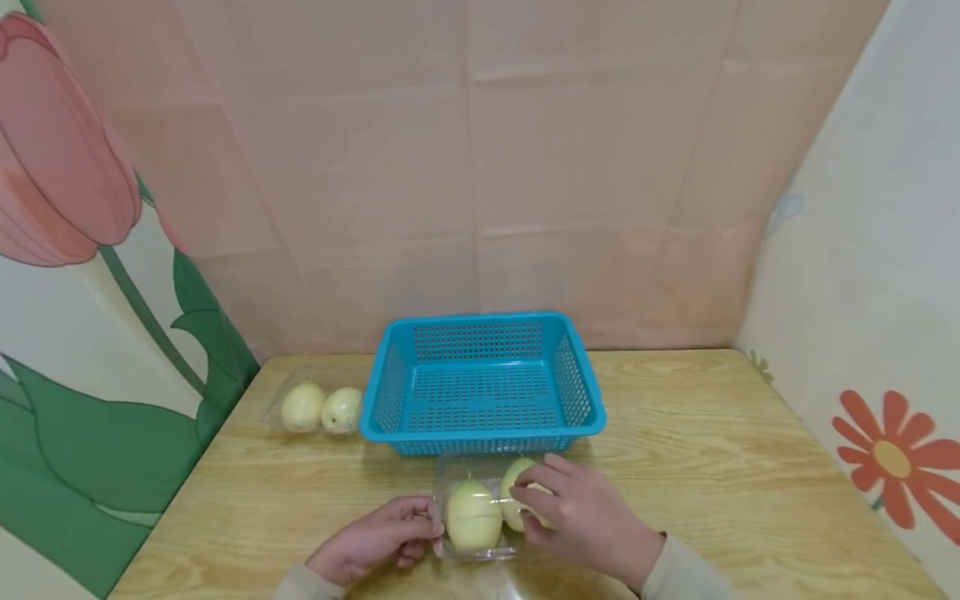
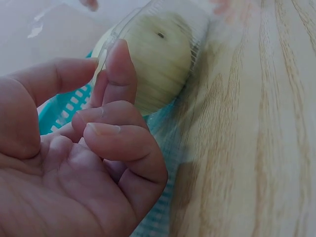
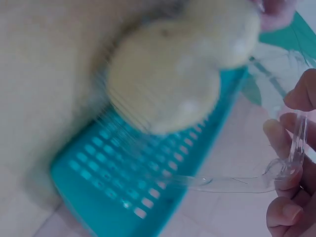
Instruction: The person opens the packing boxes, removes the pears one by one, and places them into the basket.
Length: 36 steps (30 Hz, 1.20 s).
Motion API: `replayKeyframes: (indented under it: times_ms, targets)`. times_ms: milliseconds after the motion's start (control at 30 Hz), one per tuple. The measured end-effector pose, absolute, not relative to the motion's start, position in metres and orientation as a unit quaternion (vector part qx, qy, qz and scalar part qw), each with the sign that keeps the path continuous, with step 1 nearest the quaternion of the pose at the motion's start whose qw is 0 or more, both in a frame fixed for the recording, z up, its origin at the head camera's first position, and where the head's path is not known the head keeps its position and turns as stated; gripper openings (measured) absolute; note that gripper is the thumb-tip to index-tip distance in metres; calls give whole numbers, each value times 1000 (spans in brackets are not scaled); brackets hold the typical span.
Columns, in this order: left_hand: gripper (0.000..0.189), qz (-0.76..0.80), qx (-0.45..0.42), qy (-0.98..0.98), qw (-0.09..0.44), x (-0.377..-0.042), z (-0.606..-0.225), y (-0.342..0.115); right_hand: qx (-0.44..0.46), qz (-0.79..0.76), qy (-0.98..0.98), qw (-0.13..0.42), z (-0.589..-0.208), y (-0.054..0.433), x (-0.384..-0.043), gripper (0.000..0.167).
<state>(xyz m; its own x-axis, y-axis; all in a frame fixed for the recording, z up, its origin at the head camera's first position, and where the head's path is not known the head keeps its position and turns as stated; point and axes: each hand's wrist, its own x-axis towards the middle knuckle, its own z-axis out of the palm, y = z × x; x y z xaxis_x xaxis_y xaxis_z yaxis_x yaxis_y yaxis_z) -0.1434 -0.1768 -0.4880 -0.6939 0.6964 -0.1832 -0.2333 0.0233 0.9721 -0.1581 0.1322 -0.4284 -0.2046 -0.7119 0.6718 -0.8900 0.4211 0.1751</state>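
Note:
A clear plastic box (image 1: 487, 467) holds two pale yellow pears, a left pear (image 1: 474, 518) and a right pear (image 1: 516, 475), near the table's front edge. My left hand (image 1: 382, 533) pinches the box's left edge between thumb and forefinger; in the left wrist view its other fingers curl inward. At the opposite side, my right hand (image 1: 581, 512) covers part of the right pear. The right wrist view shows those fingers gripping a clear plastic strip (image 3: 232, 184) of the box. Whether the lid is fastened cannot be told.
Just behind the box stands a blue perforated basket (image 1: 480, 437) with nothing in it. To its left, a second clear box (image 1: 276, 410) holds two more pears (image 1: 302, 408). The wooden table (image 1: 697, 467) meets a pink cloth backdrop (image 1: 600, 208) behind.

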Motion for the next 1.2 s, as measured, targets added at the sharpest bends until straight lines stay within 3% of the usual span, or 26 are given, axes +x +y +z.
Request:
replayKeyframes:
  times_ms: [200,300,433,533,633,767,933,1067,1200]
  targets:
    - [22,676,174,630,340,-142,-483,-174,500,137,-774,364,-414,136,-161,28]
    - [9,676,168,633,338,-141,-481,-172,481,168,-760,403,-411,136,-161,25]
    - [6,671,154,648,327,-141,-481,-170,445,205,-734,470,-408,137,-161,24]
    - [4,667,143,660,317,-142,-482,-170,431,209,-743,468,-409,137,-157,31]
    - [5,664,136,666,312,-143,-483,-169,421,187,-786,411,-413,137,-151,32]
    - [5,661,130,671,309,-143,-482,-169,376,130,-869,296,-421,136,-144,25]
    - [4,655,134,676,310,-143,-481,-169,303,73,-934,176,-428,135,-143,57]
    - [3,650,138,678,315,-144,-479,-172,287,81,-945,135,-432,135,-144,67]
    - [16,647,121,687,308,-147,-479,-173,283,85,-948,116,-432,134,-146,67]
